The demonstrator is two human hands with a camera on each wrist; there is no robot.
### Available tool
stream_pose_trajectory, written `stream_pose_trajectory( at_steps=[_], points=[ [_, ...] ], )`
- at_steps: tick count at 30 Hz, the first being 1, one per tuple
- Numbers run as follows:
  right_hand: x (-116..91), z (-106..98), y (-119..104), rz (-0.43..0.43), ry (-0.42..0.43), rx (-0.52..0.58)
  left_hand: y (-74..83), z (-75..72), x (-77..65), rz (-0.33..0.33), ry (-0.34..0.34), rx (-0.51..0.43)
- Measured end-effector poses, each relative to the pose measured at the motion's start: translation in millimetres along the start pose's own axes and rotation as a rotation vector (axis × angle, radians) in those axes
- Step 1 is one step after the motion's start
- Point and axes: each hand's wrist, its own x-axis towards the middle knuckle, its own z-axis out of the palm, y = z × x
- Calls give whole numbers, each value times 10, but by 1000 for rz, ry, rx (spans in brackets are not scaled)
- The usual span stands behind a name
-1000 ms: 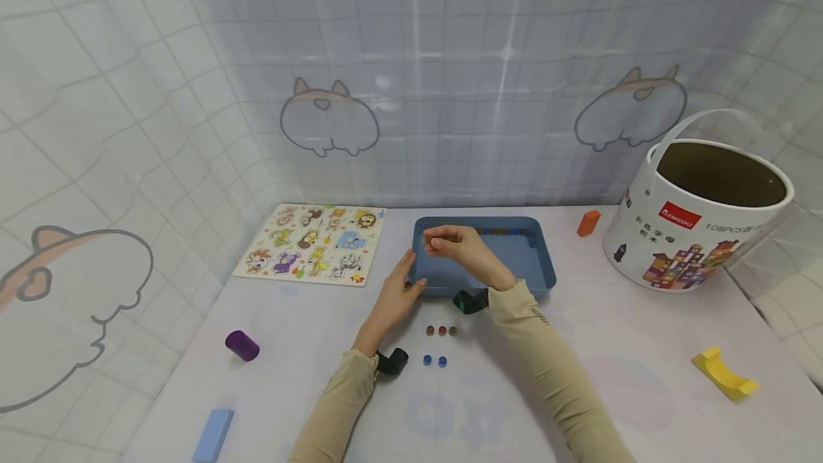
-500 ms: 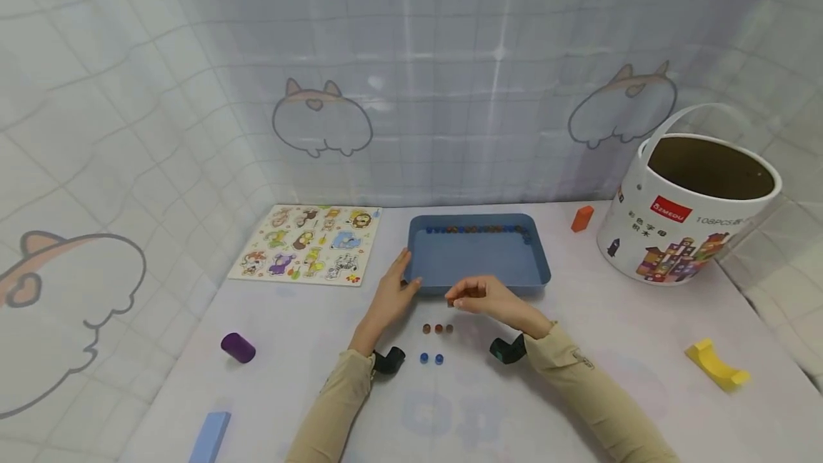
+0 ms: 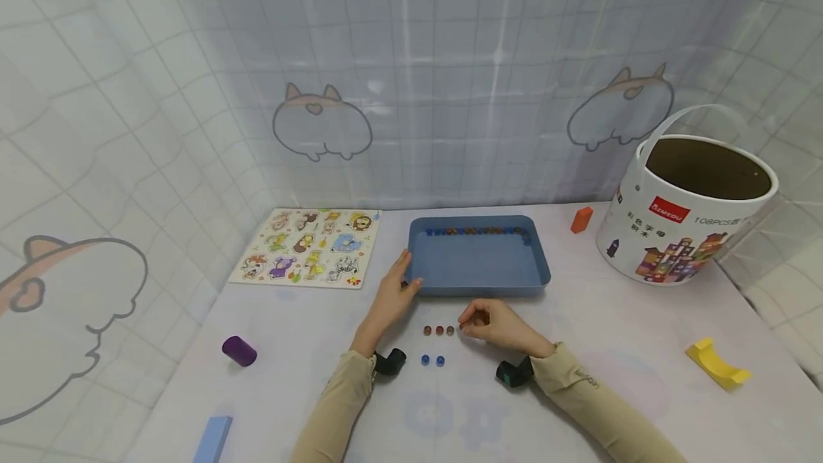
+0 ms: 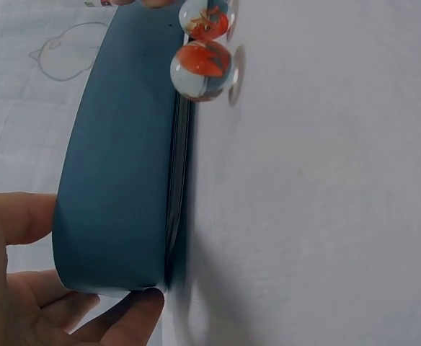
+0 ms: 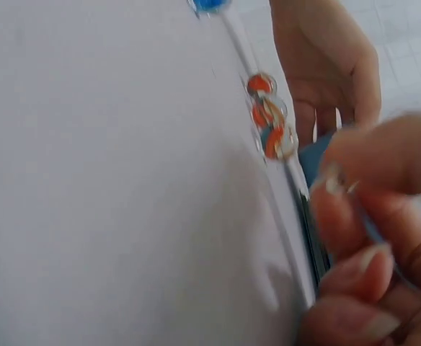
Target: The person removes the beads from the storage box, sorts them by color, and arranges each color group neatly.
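Observation:
My left hand rests at the near left corner of a blue tray, its fingers along the side and the thumb by the front wall. A small glass marble shows between the thumb and fingertips of my right hand, low over the table before the tray. Just left of those fingertips, three orange-and-clear marbles lie in a short row. Nearer to me sit two blue marbles. Inside the tray, several blue and orange marbles line the back wall.
Left of the tray lies an animal puzzle board. A purple cylinder and a light blue block are at the left. To the right are an orange block, a white bucket and a yellow arched block.
My right hand has come from above the tray, over its front wall, down to the right end of the orange marble row. The left hand stays at the tray corner.

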Motion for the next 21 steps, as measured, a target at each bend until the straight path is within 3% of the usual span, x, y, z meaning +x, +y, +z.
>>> stream_pose_trajectory(
  at_steps=[4, 10, 21],
  points=[
    [6, 50, -13, -24, 36, -67, 7, -16, 0, 7, -5, -1],
    [3, 95, 19, -40, 12, -113, -10, -6, -12, 8, -1, -6],
    [-2, 90, -20, -35, 23, -117, 4, 1, 6, 4, 8, -11]
  ],
)
